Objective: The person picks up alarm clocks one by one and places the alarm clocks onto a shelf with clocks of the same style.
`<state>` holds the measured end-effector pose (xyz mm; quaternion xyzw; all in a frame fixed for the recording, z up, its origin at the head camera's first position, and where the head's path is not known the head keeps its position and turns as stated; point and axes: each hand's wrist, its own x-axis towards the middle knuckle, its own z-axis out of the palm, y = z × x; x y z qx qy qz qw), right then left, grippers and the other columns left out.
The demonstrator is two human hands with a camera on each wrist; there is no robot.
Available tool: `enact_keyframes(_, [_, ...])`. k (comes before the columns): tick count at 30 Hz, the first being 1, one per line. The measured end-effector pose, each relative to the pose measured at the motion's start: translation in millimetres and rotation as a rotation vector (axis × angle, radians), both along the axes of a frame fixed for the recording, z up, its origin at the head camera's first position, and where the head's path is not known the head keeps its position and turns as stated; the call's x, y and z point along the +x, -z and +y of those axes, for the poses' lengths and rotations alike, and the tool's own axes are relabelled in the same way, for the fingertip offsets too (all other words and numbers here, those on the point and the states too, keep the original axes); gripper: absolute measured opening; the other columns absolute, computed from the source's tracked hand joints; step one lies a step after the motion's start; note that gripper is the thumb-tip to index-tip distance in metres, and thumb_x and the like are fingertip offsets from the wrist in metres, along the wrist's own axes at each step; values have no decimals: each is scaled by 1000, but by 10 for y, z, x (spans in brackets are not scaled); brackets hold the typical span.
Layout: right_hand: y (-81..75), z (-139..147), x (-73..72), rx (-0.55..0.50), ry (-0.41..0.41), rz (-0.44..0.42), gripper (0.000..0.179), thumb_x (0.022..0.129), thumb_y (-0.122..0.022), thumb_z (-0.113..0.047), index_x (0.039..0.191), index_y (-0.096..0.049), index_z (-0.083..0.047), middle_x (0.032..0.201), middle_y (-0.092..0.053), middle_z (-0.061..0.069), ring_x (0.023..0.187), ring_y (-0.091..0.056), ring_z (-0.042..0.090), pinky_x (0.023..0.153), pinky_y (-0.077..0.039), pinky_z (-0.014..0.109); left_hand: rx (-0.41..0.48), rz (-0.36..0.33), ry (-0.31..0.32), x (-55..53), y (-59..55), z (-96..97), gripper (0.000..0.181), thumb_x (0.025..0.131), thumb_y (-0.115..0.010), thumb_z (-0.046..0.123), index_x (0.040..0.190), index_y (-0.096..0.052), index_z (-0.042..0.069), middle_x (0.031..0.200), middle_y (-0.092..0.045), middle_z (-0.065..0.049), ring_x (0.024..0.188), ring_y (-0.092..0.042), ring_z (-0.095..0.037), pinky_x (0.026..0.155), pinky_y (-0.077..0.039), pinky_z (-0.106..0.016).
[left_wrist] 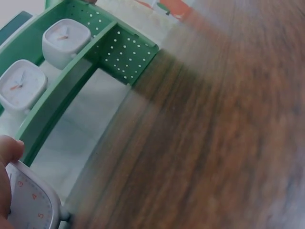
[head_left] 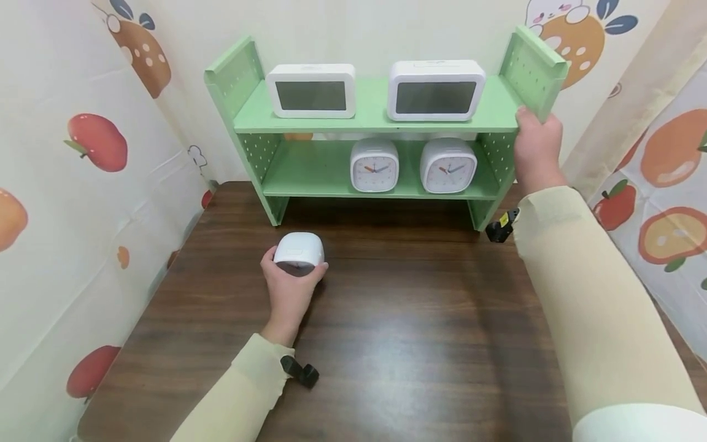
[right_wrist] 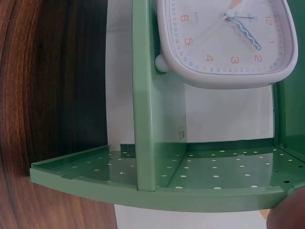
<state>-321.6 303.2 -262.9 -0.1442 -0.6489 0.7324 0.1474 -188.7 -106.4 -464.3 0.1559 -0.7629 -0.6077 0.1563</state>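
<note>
In the head view my left hand (head_left: 289, 296) grips a white alarm clock (head_left: 299, 247) over the table, in front of the shelf's left part. The left wrist view shows part of that clock's dial (left_wrist: 33, 200) with orange numerals beside the fingers. My right hand (head_left: 538, 147) holds the right side panel of the green two-tier shelf (head_left: 375, 127). On its lower tier stand two white alarm clocks, one near the middle (head_left: 374, 166) and one to the right (head_left: 448, 166). Two white digital clocks, a left one (head_left: 311, 92) and a right one (head_left: 436, 91), sit on the upper tier.
The shelf stands at the back of a dark brown wooden table (head_left: 386, 319). Fruit-printed curtains hang behind it and at the left (head_left: 99, 202) and right (head_left: 652, 202). The side panels have small round holes.
</note>
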Motion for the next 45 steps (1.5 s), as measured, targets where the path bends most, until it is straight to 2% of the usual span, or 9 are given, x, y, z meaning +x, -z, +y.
enact_keyframes(13, [-111, -60, -42, 55, -11, 8, 44, 105, -56, -34, 146, -52, -18, 139, -54, -4, 127, -49, 8, 117, -30, 26, 56, 40, -71, 15, -14, -7, 105, 71, -96, 28, 150, -27, 14, 148, -36, -11, 131, -41, -27, 111, -35, -45])
enact_keyframes(18, [-100, -26, -20, 44, -14, -23, 43, 106, -55, -36, 147, -51, -22, 142, -54, -6, 132, -47, 7, 120, -26, 27, 66, 31, -63, 15, -29, 0, 105, 72, -96, 29, 151, -27, 15, 148, -36, -11, 132, -40, -27, 111, -34, -44])
enact_keyframes(32, [-58, 14, 22, 34, 22, 21, 44, 105, -56, -33, 146, -53, -17, 138, -56, -3, 127, -50, 8, 116, -31, 24, 64, 48, -55, -7, -91, 15, 104, 74, -95, 29, 152, -27, 15, 149, -35, -8, 131, -40, -26, 110, -36, -46])
enact_keyframes(40, [-39, 20, 34, -9, -5, 8, 43, 106, -55, -33, 147, -51, -20, 142, -56, -3, 130, -50, 9, 119, -29, 27, 71, 80, -35, -75, -192, -19, 104, 74, -94, 24, 152, -27, 12, 150, -35, -9, 133, -39, -27, 109, -38, -46])
enact_keyframes(45, [-16, 3, 22, -26, -6, 6, 42, 106, -56, -33, 146, -52, -19, 140, -57, -3, 128, -51, 9, 118, -31, 28, 68, 116, -49, -212, -361, -83, 104, 74, -95, 24, 152, -28, 11, 149, -36, -10, 132, -40, -26, 109, -39, -43])
